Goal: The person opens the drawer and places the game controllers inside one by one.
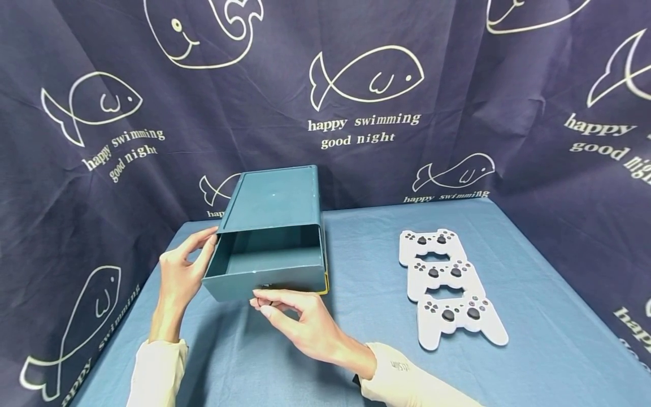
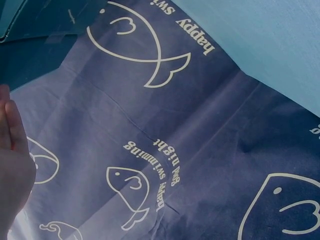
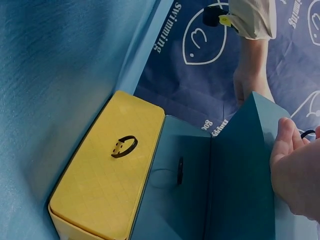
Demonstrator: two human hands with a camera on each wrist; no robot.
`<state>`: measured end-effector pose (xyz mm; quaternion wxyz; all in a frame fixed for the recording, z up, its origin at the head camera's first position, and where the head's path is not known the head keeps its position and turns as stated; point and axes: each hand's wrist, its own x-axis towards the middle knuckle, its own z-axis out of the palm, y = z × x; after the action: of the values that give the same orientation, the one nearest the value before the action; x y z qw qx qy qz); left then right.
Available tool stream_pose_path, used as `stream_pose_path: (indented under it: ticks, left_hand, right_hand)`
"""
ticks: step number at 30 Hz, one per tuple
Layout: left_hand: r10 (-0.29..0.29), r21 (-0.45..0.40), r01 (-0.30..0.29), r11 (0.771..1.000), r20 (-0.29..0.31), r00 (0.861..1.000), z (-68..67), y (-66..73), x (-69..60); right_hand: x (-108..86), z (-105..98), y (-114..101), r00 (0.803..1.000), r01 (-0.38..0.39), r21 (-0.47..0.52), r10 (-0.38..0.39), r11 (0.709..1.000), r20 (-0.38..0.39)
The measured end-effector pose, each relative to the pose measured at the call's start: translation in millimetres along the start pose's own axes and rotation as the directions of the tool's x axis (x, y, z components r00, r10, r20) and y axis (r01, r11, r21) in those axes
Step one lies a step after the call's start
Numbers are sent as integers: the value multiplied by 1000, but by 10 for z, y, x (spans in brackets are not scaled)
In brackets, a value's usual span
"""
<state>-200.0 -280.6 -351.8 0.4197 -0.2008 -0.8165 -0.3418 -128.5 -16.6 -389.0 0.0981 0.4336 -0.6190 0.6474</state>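
Observation:
A teal drawer cabinet [image 1: 277,198] stands on the cloth with its top drawer [image 1: 274,277] pulled out; the visible inside is bare. My right hand [image 1: 310,328] pinches the black ring pull [image 3: 309,133] on that drawer's front, partly hidden by the fingers. At the cabinet's left front edge, my left hand [image 1: 181,271] rests its fairly straight fingers against the side. Below, the right wrist view shows a teal drawer front [image 3: 167,195] and a yellow drawer front [image 3: 107,175], each with a black pull.
Three white game controllers, a back one [image 1: 409,254], a middle one [image 1: 417,282] and a front one [image 1: 432,330], lie in an overlapping row right of the cabinet. A dark fish-print curtain [image 1: 366,164] hangs behind and beside the blue cloth-covered table [image 1: 366,254].

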Motion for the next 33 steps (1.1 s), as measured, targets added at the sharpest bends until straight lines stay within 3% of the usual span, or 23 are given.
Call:
stream_pose_path:
  ticks: [10, 18, 25, 33]
  left_hand:
    - [-1, 10, 1, 1000, 4, 1000, -7, 18, 8]
    - [7, 3, -7, 1000, -19, 1000, 17, 20, 10]
    - [-3, 24, 3, 1000, 14, 1000, -6, 26, 16]
    - [6, 20, -6, 1000, 0, 1000, 6, 11, 7]
  right_hand:
    - [-30, 25, -42, 998, 65, 1, -65, 998, 8]
    - [-67, 34, -72, 997, 81, 0, -81, 997, 9]
    - [-93, 46, -89, 995, 101, -8, -100, 995, 10]
    - [-132, 72, -111, 993, 120, -14, -120, 993, 7]
